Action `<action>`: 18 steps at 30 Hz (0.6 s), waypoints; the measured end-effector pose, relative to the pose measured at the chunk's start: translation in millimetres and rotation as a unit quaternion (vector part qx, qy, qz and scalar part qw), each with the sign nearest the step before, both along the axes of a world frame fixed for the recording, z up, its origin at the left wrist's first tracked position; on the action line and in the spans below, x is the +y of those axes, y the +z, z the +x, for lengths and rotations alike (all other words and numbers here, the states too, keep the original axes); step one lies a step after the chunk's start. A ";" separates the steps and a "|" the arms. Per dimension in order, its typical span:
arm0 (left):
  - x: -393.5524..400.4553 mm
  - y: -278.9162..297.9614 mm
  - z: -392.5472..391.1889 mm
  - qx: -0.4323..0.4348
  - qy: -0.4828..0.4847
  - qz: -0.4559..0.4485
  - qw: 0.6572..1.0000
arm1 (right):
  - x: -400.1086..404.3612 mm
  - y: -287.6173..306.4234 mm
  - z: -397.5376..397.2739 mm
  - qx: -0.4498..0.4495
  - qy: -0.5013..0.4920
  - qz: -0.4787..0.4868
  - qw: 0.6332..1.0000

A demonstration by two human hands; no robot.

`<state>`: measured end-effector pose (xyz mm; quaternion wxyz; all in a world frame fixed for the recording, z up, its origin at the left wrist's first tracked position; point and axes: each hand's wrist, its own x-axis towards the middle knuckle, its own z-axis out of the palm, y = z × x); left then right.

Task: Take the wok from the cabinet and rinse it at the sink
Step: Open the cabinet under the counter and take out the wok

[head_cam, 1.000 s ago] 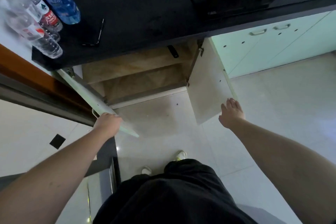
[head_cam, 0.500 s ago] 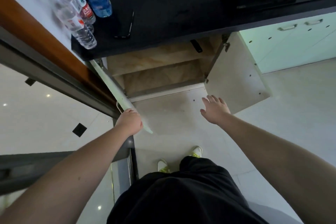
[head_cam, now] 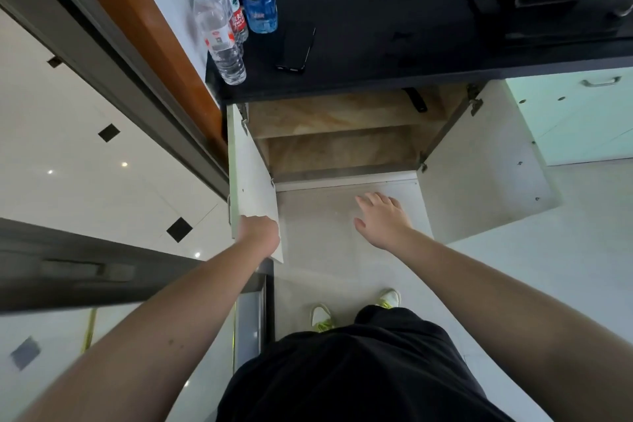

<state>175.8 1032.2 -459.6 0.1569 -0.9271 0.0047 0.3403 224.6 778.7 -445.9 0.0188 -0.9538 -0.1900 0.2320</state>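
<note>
Right hand point(head_cam: 382, 221) has left its door; left hand point(head_cam: 260, 233) grips the left door point(head_cam: 253, 181).

Likely a home kitchen: dark countertop point(head_cam: 394, 44), pale cabinet doors point(head_cam: 479, 161), water bottles point(head_cam: 222, 34), tiled floor point(head_cam: 565, 267).

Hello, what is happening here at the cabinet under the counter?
A person stands before the low cabinet under the black counter, with both doors swung open. The left hand grips the edge of the left door. The right hand is open and empty, stretched toward the opening, away from the right door. The visible shelves look bare; no wok is in sight. Water bottles and a phone are on the counter.
</note>
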 end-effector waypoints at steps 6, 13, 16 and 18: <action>-18.6 4.9 29.6 -0.074 -0.055 -0.037 0.995 | -20.2 11.7 8.5 -0.011 -0.057 0.006 0.998; -91.8 36.9 100.8 -0.212 -0.132 -0.175 0.953 | -64.3 35.0 44.0 -0.049 -0.136 0.028 0.989; -125.3 41.3 131.8 -0.230 -0.154 -0.200 0.940 | -85.9 41.9 67.3 -0.059 -0.168 0.040 0.983; -147.2 41.3 151.9 -0.230 -0.160 -0.202 0.939 | -100.4 42.7 85.2 -0.060 -0.185 0.046 0.980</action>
